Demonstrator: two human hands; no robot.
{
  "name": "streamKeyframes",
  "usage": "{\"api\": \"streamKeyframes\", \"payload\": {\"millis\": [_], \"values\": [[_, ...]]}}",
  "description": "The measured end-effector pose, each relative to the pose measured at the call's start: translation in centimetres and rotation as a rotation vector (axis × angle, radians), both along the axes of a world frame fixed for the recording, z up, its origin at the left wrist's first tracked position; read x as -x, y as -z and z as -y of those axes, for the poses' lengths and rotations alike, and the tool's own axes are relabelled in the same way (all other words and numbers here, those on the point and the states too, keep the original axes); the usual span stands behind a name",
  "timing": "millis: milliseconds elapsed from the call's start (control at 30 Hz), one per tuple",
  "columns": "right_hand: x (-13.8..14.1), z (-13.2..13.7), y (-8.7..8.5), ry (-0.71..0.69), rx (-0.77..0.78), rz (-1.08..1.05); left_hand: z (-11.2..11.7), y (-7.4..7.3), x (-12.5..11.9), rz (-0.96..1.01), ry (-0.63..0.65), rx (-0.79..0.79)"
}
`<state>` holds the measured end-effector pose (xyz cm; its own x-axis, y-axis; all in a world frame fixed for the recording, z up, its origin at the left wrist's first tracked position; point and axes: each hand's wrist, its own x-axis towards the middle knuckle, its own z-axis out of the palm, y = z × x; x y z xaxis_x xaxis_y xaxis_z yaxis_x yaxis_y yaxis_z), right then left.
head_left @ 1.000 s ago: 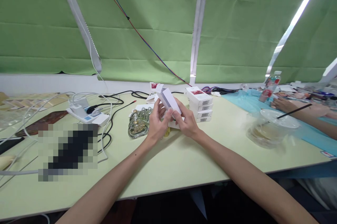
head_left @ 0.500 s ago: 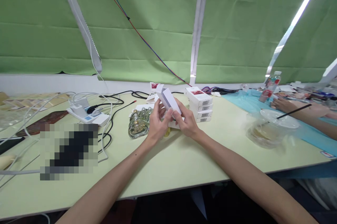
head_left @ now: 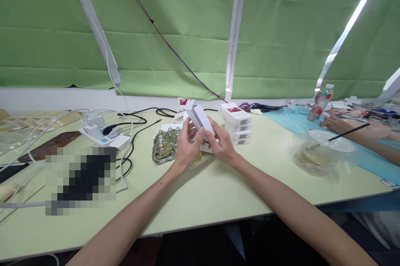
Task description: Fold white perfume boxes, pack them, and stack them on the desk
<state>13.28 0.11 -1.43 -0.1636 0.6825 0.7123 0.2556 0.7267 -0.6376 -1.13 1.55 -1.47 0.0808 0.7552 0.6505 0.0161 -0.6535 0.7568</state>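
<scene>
Box (head_left: 204, 120) is in both your hands, held tilted above the tabletop (head_left: 200, 212), roughly mid-length and toward the far edge. Its far end looks open, flap (head_left: 189, 104) up; can't see inside.

Your left hand (head_left: 187, 147) has its fingers (head_left: 186, 127) curled, partly open, around the box's left side. Your right hand (head_left: 223, 145) closes on the right side, fingers mostly hidden behind, so can't tell how far they wrap. Both thumbs meet low on the box.

Handling, my guess: light, thin card, fairly stiff along the folds, soft mid-panel, a bit slick. Easy to dent or crease. Take it by the long edges near the closed end, light pinch, off the flap.

Nearby: bottles (head_left: 164, 151) just left of your left hand, likely glass, breakable; stack (head_left: 239, 124) just beyond your right hand, toward the tabletop's far edge.
</scene>
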Motion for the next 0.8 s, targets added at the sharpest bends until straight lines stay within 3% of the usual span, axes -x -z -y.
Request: {"api": "streamKeyframes", "payload": {"millis": [800], "values": [[0.06, 0.01, -0.03, 0.015, 0.036, -0.012, 0.11, -0.27, 0.0, -0.003, 0.0, 0.044]]}}
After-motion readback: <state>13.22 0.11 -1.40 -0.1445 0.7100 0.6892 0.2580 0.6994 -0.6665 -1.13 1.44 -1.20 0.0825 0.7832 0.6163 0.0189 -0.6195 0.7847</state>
